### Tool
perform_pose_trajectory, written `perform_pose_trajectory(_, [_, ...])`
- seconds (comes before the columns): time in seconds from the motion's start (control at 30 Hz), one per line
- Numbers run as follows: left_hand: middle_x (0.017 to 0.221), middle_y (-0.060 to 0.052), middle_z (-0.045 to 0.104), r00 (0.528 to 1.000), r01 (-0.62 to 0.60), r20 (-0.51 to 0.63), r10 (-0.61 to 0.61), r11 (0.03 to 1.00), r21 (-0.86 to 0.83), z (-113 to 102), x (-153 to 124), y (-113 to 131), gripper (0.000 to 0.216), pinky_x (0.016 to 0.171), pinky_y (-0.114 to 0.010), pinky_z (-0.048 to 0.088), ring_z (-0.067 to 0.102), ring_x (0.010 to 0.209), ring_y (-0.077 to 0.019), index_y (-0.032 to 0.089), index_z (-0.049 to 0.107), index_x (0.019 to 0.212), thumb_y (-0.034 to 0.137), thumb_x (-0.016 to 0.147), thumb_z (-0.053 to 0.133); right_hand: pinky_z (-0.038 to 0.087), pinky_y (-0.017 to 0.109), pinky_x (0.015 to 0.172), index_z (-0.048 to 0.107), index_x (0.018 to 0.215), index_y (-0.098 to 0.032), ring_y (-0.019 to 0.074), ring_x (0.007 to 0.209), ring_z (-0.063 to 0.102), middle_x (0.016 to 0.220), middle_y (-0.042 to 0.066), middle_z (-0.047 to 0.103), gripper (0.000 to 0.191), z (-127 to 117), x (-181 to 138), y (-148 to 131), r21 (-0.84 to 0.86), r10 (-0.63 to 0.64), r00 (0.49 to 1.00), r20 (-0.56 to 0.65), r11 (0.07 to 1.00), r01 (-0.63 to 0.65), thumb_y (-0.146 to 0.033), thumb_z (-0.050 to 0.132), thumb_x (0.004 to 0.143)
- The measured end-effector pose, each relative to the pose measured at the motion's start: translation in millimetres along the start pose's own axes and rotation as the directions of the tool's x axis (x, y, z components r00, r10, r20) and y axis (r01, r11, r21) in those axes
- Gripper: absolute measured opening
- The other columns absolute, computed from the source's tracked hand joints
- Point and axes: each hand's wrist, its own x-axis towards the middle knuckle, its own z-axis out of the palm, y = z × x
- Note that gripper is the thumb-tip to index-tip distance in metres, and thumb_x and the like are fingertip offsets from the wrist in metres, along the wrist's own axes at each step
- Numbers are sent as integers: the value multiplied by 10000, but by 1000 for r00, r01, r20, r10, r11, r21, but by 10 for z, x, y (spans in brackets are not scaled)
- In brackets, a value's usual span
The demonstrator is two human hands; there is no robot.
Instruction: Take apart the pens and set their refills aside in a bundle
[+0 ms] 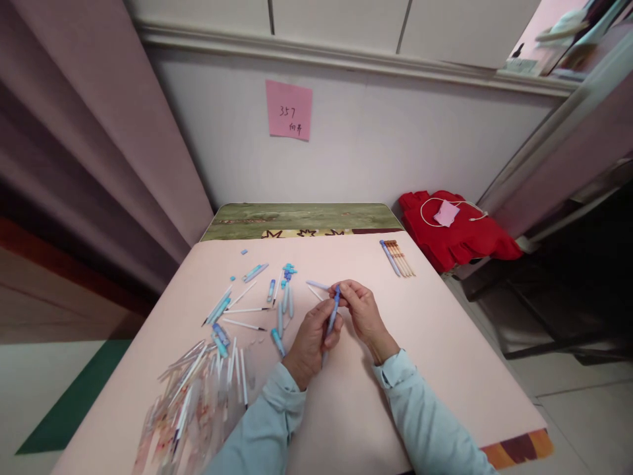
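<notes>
My left hand (312, 333) is closed around a blue-purple pen (333, 313), held tilted with its darker blue end up. At that upper end, the fingertips of my right hand (363, 311) are pinched together against the pen. Just left of my fingers is a pale lavender pen barrel (317, 285); whether it touches my right hand I cannot tell. A thin white refill (314, 293) lies beside it, partly hidden by my left hand. Left of my hands are several pale blue barrels (290, 300) and a heap of small turquoise and blue pieces (288, 270).
Loose white refills (246, 324) and blue pen parts (221, 333) spread over the table's (356, 409) left side. Clear plastic wrappers (198, 409) pile up at front left. A row of pens (398, 258) lies at back right. Red cloth (459, 231) sits beyond the right edge.
</notes>
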Motion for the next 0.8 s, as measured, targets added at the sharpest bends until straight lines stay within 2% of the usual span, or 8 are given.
perform_pose_trajectory(0.23, [580, 40, 560, 998, -65, -16, 67, 992, 112, 40, -14, 78, 378, 370, -204, 120, 301, 342, -24, 156, 643, 1019, 496, 862, 594, 527, 269, 688, 651, 884, -209, 152, 761, 630, 898, 40, 686, 255, -74, 40, -105, 219, 26, 987, -159, 976, 10, -444, 705, 800])
perform_pose_trajectory(0.3, [591, 36, 570, 990, -118, -54, 127, 983, 142, 47, -7, 85, 384, 373, -204, 132, 318, 345, -24, 154, 650, 1014, 498, 849, 616, 522, 253, 642, 631, 875, -218, 136, 689, 605, 830, 18, 661, 210, -144, 50, -149, 251, 71, 985, -155, 968, -31, -391, 701, 778])
perform_pose_trajectory(0.37, [599, 32, 578, 981, -164, -78, 179, 973, 164, 49, 0, 82, 379, 375, -205, 143, 331, 348, -25, 153, 656, 1004, 495, 842, 629, 449, 209, 508, 627, 820, -209, 104, 554, 507, 690, -16, 580, 179, -197, 40, -180, 251, 120, 988, -95, 964, -93, -373, 673, 765])
perform_pose_trajectory(0.43, [605, 27, 585, 977, -184, -79, 200, 968, 169, 47, 6, 74, 367, 376, -207, 146, 340, 350, -26, 154, 659, 988, 490, 844, 630, 296, 187, 395, 645, 791, -194, 79, 453, 348, 573, -49, 457, 231, -213, 8, -192, 181, 146, 989, -22, 974, -140, -424, 628, 798])
perform_pose_trajectory(0.5, [606, 25, 588, 976, -193, -73, 207, 967, 165, 41, 10, 65, 349, 379, -208, 147, 346, 354, -26, 157, 658, 958, 486, 845, 631, 187, 201, 378, 687, 852, -187, 70, 429, 242, 539, -63, 417, 303, -194, -34, -188, 17, 127, 992, 23, 992, -127, -482, 622, 823])
perform_pose_trajectory(0.6, [599, 31, 581, 974, -208, -62, 220, 965, 158, 29, 15, 55, 326, 378, -209, 154, 344, 356, -27, 165, 635, 881, 488, 837, 641, 195, 222, 415, 726, 930, -192, 69, 450, 249, 573, -53, 493, 335, -149, -82, -174, -213, 64, 996, 65, 976, -49, -480, 731, 759])
perform_pose_trajectory(0.7, [597, 31, 580, 971, -229, -36, 238, 960, 163, 21, 13, 49, 317, 374, -212, 164, 343, 353, -29, 170, 608, 830, 485, 841, 641, 222, 233, 453, 739, 872, -199, 79, 470, 268, 529, -66, 443, 307, -136, -98, -168, -261, 32, 997, 75, 965, -12, -459, 785, 715])
perform_pose_trajectory(0.8, [594, 29, 577, 969, -244, -12, 248, 958, 154, 24, -1, 49, 298, 373, -214, 159, 345, 354, -32, 173, 624, 874, 469, 851, 635, 216, 238, 469, 739, 852, -207, 82, 474, 250, 504, -80, 364, 266, -138, -109, -184, -266, -7, 996, 84, 963, 29, -441, 778, 732])
